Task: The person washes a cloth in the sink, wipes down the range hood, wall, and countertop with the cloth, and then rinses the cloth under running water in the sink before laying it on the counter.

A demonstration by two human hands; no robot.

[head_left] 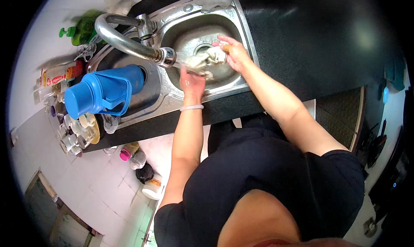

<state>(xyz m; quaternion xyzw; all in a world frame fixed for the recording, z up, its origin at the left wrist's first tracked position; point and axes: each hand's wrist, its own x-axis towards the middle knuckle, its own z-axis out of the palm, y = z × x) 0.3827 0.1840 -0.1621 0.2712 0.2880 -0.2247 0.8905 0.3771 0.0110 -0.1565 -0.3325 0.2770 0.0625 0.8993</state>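
Observation:
A wet whitish cloth (212, 56) is stretched, bunched up, between my two hands over the right basin of a steel sink (233, 25). With its fingers closed on the right end of the cloth, my right hand (235, 53) is above the basin near the drain. My left hand (192, 81), with a pale bangle (192, 107) on the wrist, grips the left end; motion and water blur its fingertips. Water runs from the curved chrome faucet (167, 57) onto the cloth beside my left hand.
A blue thermos jug (114, 89) lies over the left basin. Behind it are a green pump bottle (84, 29) and a red packet (64, 73). Jars (82, 132) crowd the left counter end. Black countertop (302, 40) extends right. A white tub (152, 187) stands on the floor.

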